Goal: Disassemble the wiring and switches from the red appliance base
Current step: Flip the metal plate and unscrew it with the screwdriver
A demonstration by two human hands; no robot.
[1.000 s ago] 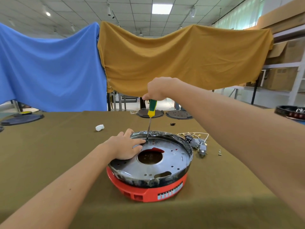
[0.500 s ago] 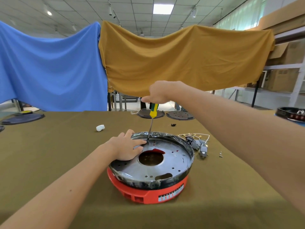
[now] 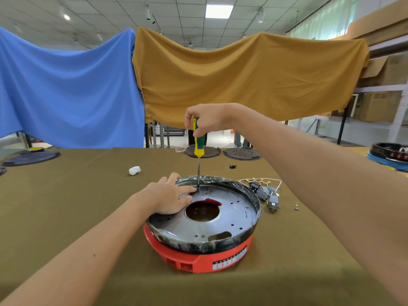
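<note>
The red appliance base (image 3: 198, 259) sits on the olive table, topped by a round metal plate (image 3: 220, 221) with a central hole. My right hand (image 3: 207, 119) grips the top of a green and yellow screwdriver (image 3: 198, 142), held upright with its tip on the plate's far rim. My left hand (image 3: 170, 198) rests flat on the plate's left side, fingers pointing at the tip. A bundle of grey switches and white wiring (image 3: 266, 192) lies on the table just right of the base.
A loose screw (image 3: 296, 206) lies right of the wiring. A white wad (image 3: 134, 170) and a small black part (image 3: 232, 166) lie farther back. Two dark round plates (image 3: 241, 153) stand at the far edge, another disc (image 3: 31, 156) far left, another appliance (image 3: 390, 153) far right.
The screwdriver has straightened to nearly vertical and my right hand has turned on its handle. My left hand stays on the plate.
</note>
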